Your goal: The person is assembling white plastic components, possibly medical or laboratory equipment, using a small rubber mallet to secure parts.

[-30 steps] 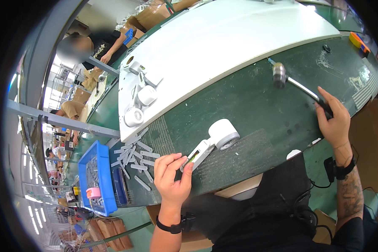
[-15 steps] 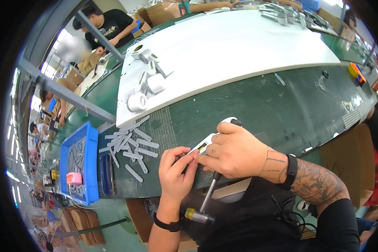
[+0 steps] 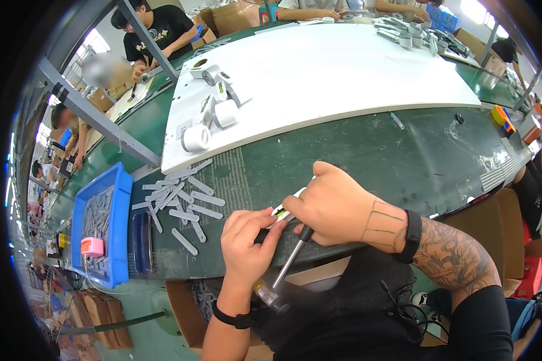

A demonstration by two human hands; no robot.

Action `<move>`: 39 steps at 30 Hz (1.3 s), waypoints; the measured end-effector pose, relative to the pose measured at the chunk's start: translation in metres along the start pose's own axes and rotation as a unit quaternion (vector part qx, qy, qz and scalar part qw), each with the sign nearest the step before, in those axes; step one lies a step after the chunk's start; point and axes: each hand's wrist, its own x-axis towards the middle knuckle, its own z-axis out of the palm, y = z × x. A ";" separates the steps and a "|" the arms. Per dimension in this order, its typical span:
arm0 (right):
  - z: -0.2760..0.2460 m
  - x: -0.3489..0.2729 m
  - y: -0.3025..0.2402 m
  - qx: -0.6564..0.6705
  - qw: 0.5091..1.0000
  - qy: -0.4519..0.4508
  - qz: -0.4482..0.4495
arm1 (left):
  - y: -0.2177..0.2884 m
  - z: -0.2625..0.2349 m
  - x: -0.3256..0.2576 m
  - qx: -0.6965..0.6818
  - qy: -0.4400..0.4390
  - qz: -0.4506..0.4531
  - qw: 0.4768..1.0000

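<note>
My left hand [image 3: 247, 246] grips the near end of a white handled part [image 3: 294, 195] that lies on the green workbench [image 3: 403, 150]. My right hand [image 3: 337, 207] lies over the rest of that part and hides most of it. The same hand is closed on a metal-shafted tool [image 3: 289, 265]. The tool's shaft slants down toward my body, and its heavy end hangs below the bench edge. The two hands touch each other over the part.
Several grey strips [image 3: 177, 201] lie loose left of my hands, beside a blue tray [image 3: 120, 180] holding more strips and a pink roll [image 3: 92, 246]. A white board [image 3: 319, 66] beyond carries white round housings [image 3: 211, 114]. Other people work at the far side and right.
My right hand took the tool from the far right of the bench and brought it over the white part. The round end of the part is now hidden under that hand.
</note>
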 end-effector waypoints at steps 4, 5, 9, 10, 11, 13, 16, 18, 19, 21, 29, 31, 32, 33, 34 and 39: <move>-0.013 0.006 -0.008 -0.037 0.994 -0.093 0.036 | -0.001 0.002 0.001 -0.012 -0.005 -0.017 1.000; -0.014 0.005 -0.007 -0.046 0.992 -0.106 0.044 | -0.003 0.003 0.001 -0.012 -0.005 -0.016 1.000; -0.009 -0.037 -0.007 -0.011 0.991 0.115 0.066 | -0.005 -0.005 0.001 -0.022 -0.014 -0.009 1.000; -0.012 -0.054 -0.005 -0.007 0.985 0.154 0.081 | -0.006 -0.010 0.002 -0.035 -0.026 -0.009 0.999; -0.013 -0.073 0.002 -0.028 0.977 0.183 0.108 | -0.003 -0.021 0.009 -0.036 -0.058 -0.006 0.998; -0.008 -0.114 0.021 -0.070 0.955 0.232 0.170 | -0.015 -0.036 0.030 -0.017 -0.043 -0.037 0.998; 0.008 -0.180 0.047 -0.096 0.916 0.263 0.287 | -0.051 -0.051 0.101 0.004 0.012 -0.103 0.995; 0.019 -0.200 0.051 -0.089 0.904 0.269 0.320 | -0.096 -0.056 0.152 0.107 0.035 -0.102 0.988; 0.024 -0.203 0.052 -0.084 0.891 0.269 0.356 | -0.125 -0.053 0.172 0.112 0.021 -0.147 0.983; 0.027 -0.196 0.053 -0.075 0.885 0.289 0.357 | -0.167 -0.051 0.202 0.119 0.009 -0.186 0.975; 0.025 -0.197 0.055 -0.039 0.879 0.302 0.366 | -0.193 -0.007 0.277 0.101 -0.101 -0.366 0.919; 0.027 -0.199 0.057 -0.031 0.879 0.299 0.371 | -0.179 0.007 0.291 0.103 -0.103 -0.411 0.900; 0.028 -0.200 0.058 -0.030 0.879 0.300 0.370 | -0.187 0.008 0.296 0.105 -0.106 -0.410 0.900; 0.028 -0.199 0.058 -0.026 0.880 0.303 0.365 | -0.201 -0.005 0.299 0.230 -0.159 -0.238 0.930; 0.028 -0.199 0.057 -0.024 0.878 0.302 0.370 | -0.202 -0.006 0.302 0.339 -0.209 -0.052 0.916; 0.027 -0.202 0.057 -0.016 0.875 0.313 0.369 | -0.154 -0.004 0.310 0.373 -0.363 0.004 0.854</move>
